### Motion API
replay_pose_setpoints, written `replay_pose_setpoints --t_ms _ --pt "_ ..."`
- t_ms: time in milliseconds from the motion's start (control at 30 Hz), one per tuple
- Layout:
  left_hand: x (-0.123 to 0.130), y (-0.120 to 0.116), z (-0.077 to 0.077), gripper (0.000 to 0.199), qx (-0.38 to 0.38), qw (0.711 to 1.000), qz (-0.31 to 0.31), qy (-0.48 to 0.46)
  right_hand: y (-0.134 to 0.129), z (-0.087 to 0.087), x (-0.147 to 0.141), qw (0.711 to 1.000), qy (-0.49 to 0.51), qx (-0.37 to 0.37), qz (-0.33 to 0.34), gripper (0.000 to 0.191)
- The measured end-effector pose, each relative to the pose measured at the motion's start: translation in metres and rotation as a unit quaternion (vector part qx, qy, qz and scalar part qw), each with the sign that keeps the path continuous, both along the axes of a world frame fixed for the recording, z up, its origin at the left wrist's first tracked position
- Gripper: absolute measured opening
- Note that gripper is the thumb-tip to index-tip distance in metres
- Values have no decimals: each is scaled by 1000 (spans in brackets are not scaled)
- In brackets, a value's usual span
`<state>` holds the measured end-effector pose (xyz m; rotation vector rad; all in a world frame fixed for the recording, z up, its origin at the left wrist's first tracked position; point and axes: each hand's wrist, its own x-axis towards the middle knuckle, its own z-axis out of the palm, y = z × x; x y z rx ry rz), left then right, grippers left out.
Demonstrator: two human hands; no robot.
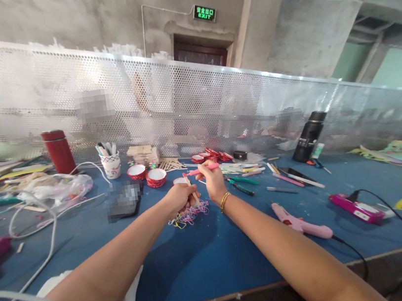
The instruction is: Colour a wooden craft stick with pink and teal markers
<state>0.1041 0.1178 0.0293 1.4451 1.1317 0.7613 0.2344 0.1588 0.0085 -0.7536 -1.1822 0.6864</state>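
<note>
My left hand (181, 196) is closed around a flat wooden craft stick (192, 194), its upper end coloured red. In my right hand (213, 182), which wears a gold bracelet, is a pink marker pen (209, 167). The pen's tip meets or nearly meets the red end of the stick; I cannot tell which. Beneath my left hand lies a heap of colourful rubber bands (189, 214). Red and white paper cups (156, 177) stand just beyond, one of them partly hidden behind my hands.
A pink glue gun (301, 223) lies right of my right arm, near a purple power strip (359, 209). Pliers (241, 185) and loose sticks lie beyond. A phone (127, 199), a cup of markers (110, 164), a red flask (59, 153) and white cables are leftward. A black bottle (309, 136) stands right.
</note>
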Motion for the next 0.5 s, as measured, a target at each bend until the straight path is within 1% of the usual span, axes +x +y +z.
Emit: replay_pose_setpoints --t_ms 200,500 --pt "0 -1 1 35 2 1000 2 1 1 0 0 1000 5 -5 0 24" --pt "0 3 -3 35 3 1000 -1 2 1 -1 1 1000 9 -3 0 23"
